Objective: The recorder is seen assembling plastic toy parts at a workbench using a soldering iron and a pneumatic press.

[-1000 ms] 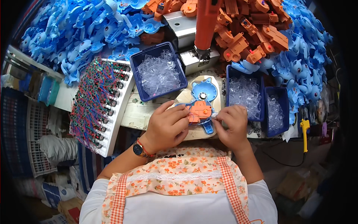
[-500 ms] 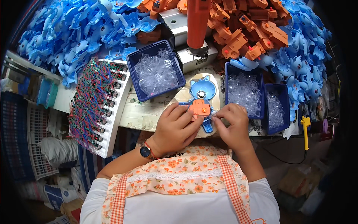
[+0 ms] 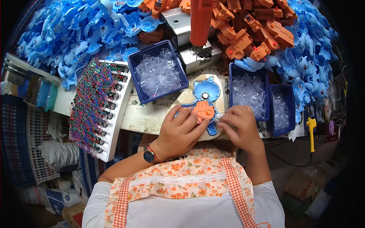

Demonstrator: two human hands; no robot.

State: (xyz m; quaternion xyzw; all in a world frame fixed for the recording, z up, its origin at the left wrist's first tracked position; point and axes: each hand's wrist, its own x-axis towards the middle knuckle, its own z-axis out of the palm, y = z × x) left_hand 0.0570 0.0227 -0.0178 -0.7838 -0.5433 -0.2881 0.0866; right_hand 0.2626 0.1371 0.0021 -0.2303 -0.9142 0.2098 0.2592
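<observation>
A blue plastic animal-shaped toy half-shell (image 3: 207,91) lies open side up in a pale fixture (image 3: 221,80) at the table's front. Seated in its body is an orange plastic box (image 3: 204,111) with a small round orange knob. My left hand (image 3: 181,127) holds this box, fingertips across its left side and lower edge and over the shell's left arm. At the shell's right arm, my right hand (image 3: 242,124) pinches a small clear plastic piece (image 3: 219,117) between thumb and fingers. The piece is partly covered, so its exact shape is unclear.
Blue bins of clear plastic pieces stand left (image 3: 157,72) and right (image 3: 248,91), with a smaller bin (image 3: 281,114) beyond. A white tray (image 3: 121,102) holds wired parts. Blue shells (image 3: 81,38) and orange boxes (image 3: 247,32) pile behind; an orange-red column (image 3: 200,22) overhangs the metal press.
My right hand has shifted slightly right, and the clear piece in its pinch shows more. My left hand stays on the orange box.
</observation>
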